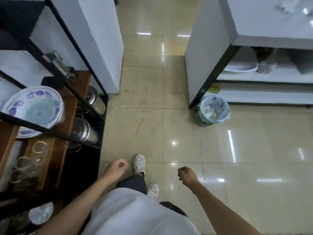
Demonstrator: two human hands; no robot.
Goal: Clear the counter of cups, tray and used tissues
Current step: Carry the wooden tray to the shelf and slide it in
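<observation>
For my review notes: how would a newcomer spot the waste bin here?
Find the white counter at upper right. At the foot of its near corner, on the tiled floor, stands the bin. It is a small green mesh basket with a clear liner, the only floor container.

- A blue-patterned bowl point(36, 107) is sitting on the black shelf point(55, 68) at the left.
- Steel pots point(84, 129) are standing below it.
- A lined wastebasket point(212, 110) is standing on the glossy tiled floor point(169, 133).
</observation>
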